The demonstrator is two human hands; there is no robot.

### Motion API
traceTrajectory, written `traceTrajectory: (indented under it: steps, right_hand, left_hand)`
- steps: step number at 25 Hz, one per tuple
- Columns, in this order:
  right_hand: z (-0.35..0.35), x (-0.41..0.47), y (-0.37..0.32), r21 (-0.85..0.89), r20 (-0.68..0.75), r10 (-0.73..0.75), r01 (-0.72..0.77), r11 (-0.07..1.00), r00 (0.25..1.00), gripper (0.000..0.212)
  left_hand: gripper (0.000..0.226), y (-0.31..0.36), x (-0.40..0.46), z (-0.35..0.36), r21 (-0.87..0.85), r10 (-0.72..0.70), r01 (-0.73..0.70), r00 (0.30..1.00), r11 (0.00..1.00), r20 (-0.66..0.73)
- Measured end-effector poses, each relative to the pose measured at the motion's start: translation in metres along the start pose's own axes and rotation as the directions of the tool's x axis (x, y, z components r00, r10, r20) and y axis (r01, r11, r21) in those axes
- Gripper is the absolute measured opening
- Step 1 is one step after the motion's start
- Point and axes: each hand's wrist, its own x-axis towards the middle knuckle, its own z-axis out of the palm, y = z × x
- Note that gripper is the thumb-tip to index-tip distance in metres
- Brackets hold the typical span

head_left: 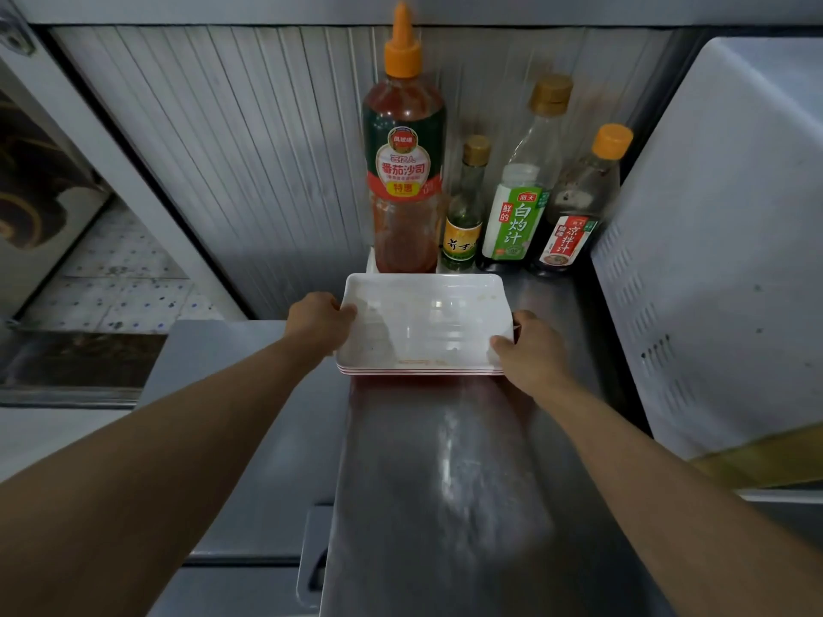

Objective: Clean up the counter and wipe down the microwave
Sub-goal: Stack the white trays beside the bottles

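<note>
Stack of white trays [423,322] being gripped at both short ends on the steel counter [467,483].

Left hand [318,316] is being curled round the stack's left edge, thumb on the rim; right hand [530,349] is being clamped on the right edge w/ thumb over the near corner. Top tray is holding only smears & a thin orange-brown residue line along the near side; red rims of trays underneath are being shown at the front. Just behind, 4 bottles are being kept upright vs. the ribbed wall: tall ketchup bottle [404,171], red sauce approx. half down; small green-glass bottle [465,211]; clear bottle w/ green label [519,193], dark liquid at the base; dark dressing bottle [579,202], orange cap. White microwave [721,260] is being seen at right, beside the counter.
</note>
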Motion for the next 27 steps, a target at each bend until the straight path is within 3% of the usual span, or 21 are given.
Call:
traceTrajectory:
  steps: [5,7,10,15,19,27]
  right_hand:
    - [-0.008,-0.008,-0.004,-0.008,0.061,-0.009,0.009,1.0,0.998,0.036]
    - [-0.017,-0.019,-0.009,-0.098,0.084,-0.011,0.02,0.995,0.996,0.046]
    - [-0.033,-0.042,-0.02,-0.249,0.132,-0.054,0.086,0.965,0.99,0.058]
    - [-0.066,-0.096,-0.05,-0.279,0.171,-0.133,0.177,0.944,0.976,0.062]
    - [-0.085,-0.132,-0.069,-0.361,0.201,-0.161,0.225,0.905,0.966,0.064]
    - [-0.126,-0.191,-0.065,-0.362,0.122,-0.13,0.166,0.917,0.984,0.063]
  left_hand:
    - [0.021,0.005,-0.01,-0.008,0.071,0.012,-0.015,0.999,0.997,0.04]
    - [0.028,0.01,-0.02,-0.016,0.178,0.042,-0.054,0.997,0.983,0.071]
    - [0.039,0.019,-0.04,-0.032,0.301,0.096,-0.112,0.993,0.947,0.068]
    - [0.052,0.042,-0.096,-0.066,0.441,0.246,-0.258,0.965,0.86,0.087]
    - [0.057,0.059,-0.138,-0.081,0.485,0.332,-0.357,0.933,0.798,0.14]
    - [0.059,0.09,-0.197,-0.079,0.458,0.492,-0.587,0.809,0.667,0.32]
